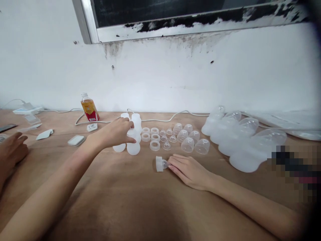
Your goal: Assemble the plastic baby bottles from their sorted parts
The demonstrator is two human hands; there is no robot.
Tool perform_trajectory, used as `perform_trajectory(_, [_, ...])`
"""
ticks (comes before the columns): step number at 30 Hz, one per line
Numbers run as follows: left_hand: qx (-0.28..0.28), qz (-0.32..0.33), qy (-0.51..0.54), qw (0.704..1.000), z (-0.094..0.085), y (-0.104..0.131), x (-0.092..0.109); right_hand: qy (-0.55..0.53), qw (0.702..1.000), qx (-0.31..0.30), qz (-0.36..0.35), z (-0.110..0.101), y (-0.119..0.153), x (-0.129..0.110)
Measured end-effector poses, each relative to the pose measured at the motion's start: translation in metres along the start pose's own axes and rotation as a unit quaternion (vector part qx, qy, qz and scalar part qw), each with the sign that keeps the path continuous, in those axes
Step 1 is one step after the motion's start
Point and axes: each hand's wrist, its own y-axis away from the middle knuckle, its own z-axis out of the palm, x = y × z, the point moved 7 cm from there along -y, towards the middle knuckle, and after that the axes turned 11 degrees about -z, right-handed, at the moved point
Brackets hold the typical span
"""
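My left hand (117, 132) reaches into a cluster of milky-white baby bottle bodies (133, 148), with thumb and fingers around one of the bottles. Some of that cluster is hidden behind the hand. On the table in front of me, my right hand (189, 170) pinches the tip of a clear bottle nipple (165, 164), which is fitted in a collar ring (158, 164) facing left. Loose collar rings (154, 145), clear nipples (167, 146) and dome-shaped caps (202, 146) stand in rows between and beyond my hands, several of each.
Capped, assembled bottles (247, 157) stand in a line at the right. A drink bottle (89, 107), white cable (173, 117) and small white case (76, 140) lie left and behind. Another person's hand (15, 150) rests at the far left. A wall (163, 77) bounds the table.
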Motion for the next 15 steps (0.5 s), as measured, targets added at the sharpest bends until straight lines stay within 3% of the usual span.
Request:
perform_trajectory(7, [-0.023, -0.013, 0.000, 1.000, 0.002, -0.002, -0.009, -0.001, 1.000, 0.023, -0.007, -0.001, 0.002, 0.000])
perform_trajectory(10, [-0.008, -0.016, 0.010, 1.000, -0.005, 0.002, -0.006, 0.008, 0.999, 0.038, -0.012, -0.002, 0.002, -0.001])
perform_trajectory(13, [0.041, -0.003, 0.040, 0.998, -0.017, 0.011, 0.014, 0.017, 0.999, 0.044, -0.008, -0.003, 0.003, -0.002])
perform_trajectory(15, [0.056, 0.031, 0.091, 0.994, -0.019, 0.017, 0.037, 0.019, 0.999, 0.038, -0.001, -0.002, 0.004, -0.002])
